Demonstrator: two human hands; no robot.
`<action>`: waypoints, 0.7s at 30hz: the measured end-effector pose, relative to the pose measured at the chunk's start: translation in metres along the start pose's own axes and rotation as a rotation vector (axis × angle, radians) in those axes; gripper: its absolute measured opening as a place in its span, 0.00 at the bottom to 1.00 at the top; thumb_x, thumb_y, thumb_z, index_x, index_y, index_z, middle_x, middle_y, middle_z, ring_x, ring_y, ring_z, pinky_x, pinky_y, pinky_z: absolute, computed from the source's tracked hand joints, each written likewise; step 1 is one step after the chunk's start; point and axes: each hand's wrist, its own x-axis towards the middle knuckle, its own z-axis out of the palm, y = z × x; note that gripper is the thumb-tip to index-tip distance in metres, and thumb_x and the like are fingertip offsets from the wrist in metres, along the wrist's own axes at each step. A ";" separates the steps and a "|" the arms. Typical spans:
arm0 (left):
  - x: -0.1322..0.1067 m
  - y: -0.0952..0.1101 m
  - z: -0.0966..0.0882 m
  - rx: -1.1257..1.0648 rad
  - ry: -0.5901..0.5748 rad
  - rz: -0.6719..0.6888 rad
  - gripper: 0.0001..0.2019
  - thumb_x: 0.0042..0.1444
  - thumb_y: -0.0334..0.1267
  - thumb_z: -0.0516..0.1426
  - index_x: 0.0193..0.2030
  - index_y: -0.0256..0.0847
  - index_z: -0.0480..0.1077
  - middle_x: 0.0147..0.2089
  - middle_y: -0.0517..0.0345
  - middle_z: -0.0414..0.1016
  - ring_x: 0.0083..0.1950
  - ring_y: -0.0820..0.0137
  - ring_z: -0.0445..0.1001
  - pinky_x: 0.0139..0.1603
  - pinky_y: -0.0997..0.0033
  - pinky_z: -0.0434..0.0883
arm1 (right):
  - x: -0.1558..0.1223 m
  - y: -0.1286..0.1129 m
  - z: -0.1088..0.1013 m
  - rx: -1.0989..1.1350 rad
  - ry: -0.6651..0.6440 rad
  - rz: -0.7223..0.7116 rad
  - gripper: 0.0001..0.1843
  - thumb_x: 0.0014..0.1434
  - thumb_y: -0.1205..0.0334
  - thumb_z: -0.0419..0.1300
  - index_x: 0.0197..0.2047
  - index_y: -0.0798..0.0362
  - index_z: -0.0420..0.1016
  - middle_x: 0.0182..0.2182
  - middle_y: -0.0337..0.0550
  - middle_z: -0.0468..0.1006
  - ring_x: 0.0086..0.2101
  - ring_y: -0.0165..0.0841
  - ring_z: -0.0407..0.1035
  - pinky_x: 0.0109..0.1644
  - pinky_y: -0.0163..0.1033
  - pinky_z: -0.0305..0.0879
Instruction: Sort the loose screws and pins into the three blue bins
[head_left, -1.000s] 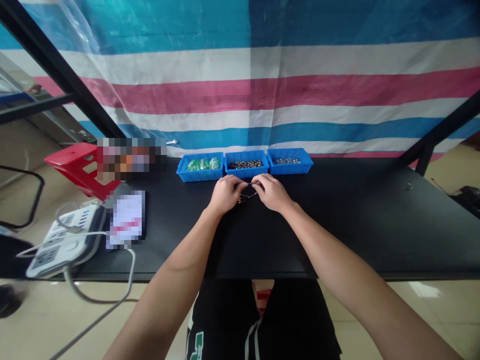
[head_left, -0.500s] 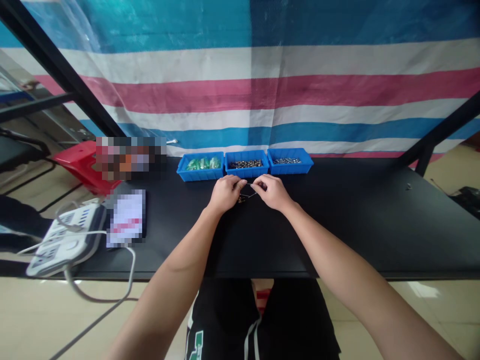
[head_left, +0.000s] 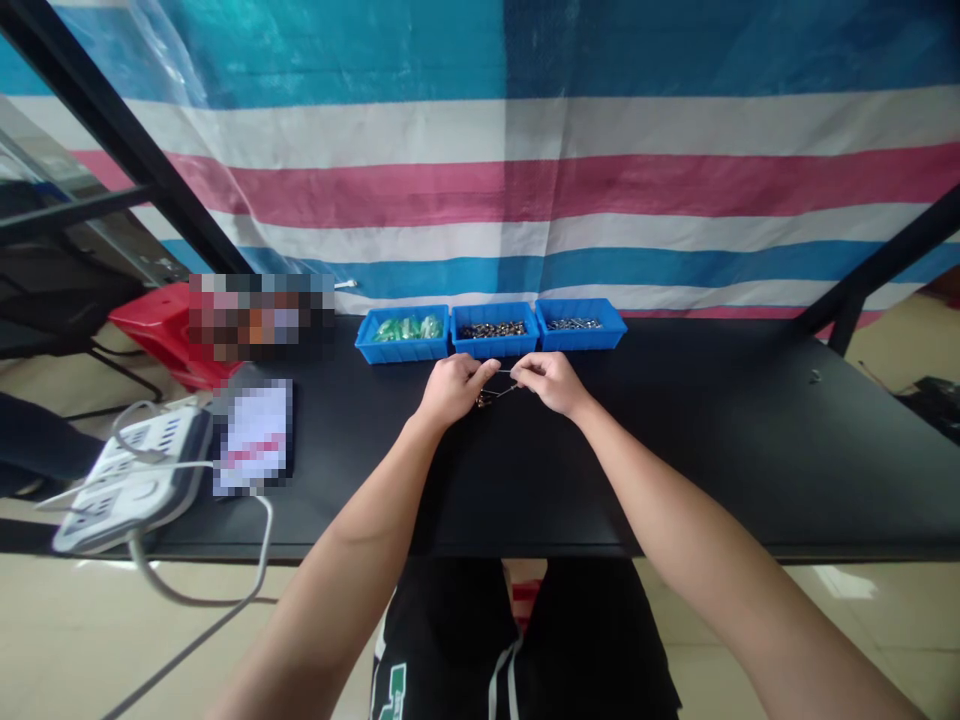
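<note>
A thin, light wire-like loop (head_left: 505, 372) stretches between my two hands above the black table. My left hand (head_left: 452, 388) is closed, pinching one side of it between thumb and fingers. Small brass-coloured pieces (head_left: 483, 400) hang on or beside the loop just under the left fingertips; their exact form is too small to make out. On the other side, my right hand (head_left: 553, 382) pinches the loop, its fingertips a short way from the left ones. Just beyond the hands stands a blue bin (head_left: 495, 346) with small brass-and-dark metal pieces.
Beside that bin are a left blue bin (head_left: 403, 350) holding green-and-clear packets and a right one (head_left: 585, 338) with silvery small parts. A power strip (head_left: 139, 480) with cables and a blurred-out flat device (head_left: 255, 435) lie at left. A striped sheet (head_left: 675, 180) hangs behind.
My right hand has shifted slightly to the right, so the gap between the fingertips is wider and more of the loop shows. My left hand stays nearly in place.
</note>
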 end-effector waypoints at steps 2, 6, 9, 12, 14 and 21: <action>0.000 -0.002 0.001 -0.017 0.027 -0.017 0.28 0.61 0.53 0.49 0.16 0.37 0.61 0.22 0.59 0.64 0.24 0.76 0.61 0.29 0.72 0.58 | 0.002 0.003 -0.002 0.060 0.051 0.026 0.12 0.51 0.57 0.61 0.23 0.55 0.73 0.18 0.37 0.71 0.19 0.25 0.59 0.25 0.34 0.55; 0.001 -0.002 0.001 -0.020 0.087 -0.040 0.27 0.60 0.53 0.51 0.15 0.37 0.64 0.25 0.57 0.67 0.26 0.75 0.65 0.31 0.72 0.61 | 0.007 0.008 -0.005 0.206 0.185 0.097 0.12 0.49 0.56 0.62 0.22 0.55 0.72 0.17 0.36 0.69 0.16 0.23 0.57 0.21 0.32 0.51; 0.001 -0.001 0.000 -0.010 0.115 -0.053 0.26 0.59 0.52 0.52 0.15 0.38 0.64 0.26 0.55 0.69 0.29 0.72 0.67 0.34 0.70 0.63 | 0.011 0.010 -0.009 0.329 0.331 0.151 0.10 0.47 0.57 0.63 0.22 0.55 0.72 0.15 0.34 0.67 0.15 0.22 0.56 0.18 0.30 0.48; 0.002 0.000 0.000 -0.011 0.129 -0.059 0.26 0.59 0.52 0.52 0.15 0.38 0.64 0.27 0.54 0.70 0.32 0.70 0.68 0.37 0.69 0.65 | 0.017 0.011 -0.017 0.434 0.522 0.192 0.08 0.46 0.59 0.63 0.24 0.55 0.71 0.13 0.32 0.64 0.13 0.21 0.54 0.15 0.29 0.45; 0.002 -0.001 0.000 -0.013 0.130 -0.058 0.25 0.59 0.51 0.52 0.16 0.38 0.65 0.28 0.53 0.71 0.33 0.69 0.69 0.38 0.68 0.65 | 0.021 0.013 -0.025 0.485 0.649 0.221 0.08 0.47 0.60 0.63 0.26 0.55 0.71 0.11 0.30 0.62 0.12 0.20 0.51 0.14 0.28 0.43; 0.002 -0.002 0.000 0.007 0.119 -0.063 0.25 0.60 0.53 0.51 0.17 0.38 0.66 0.30 0.53 0.72 0.33 0.69 0.70 0.39 0.68 0.66 | 0.026 0.024 -0.046 0.444 0.887 0.239 0.12 0.49 0.55 0.65 0.31 0.54 0.72 0.10 0.25 0.54 0.11 0.20 0.47 0.13 0.28 0.40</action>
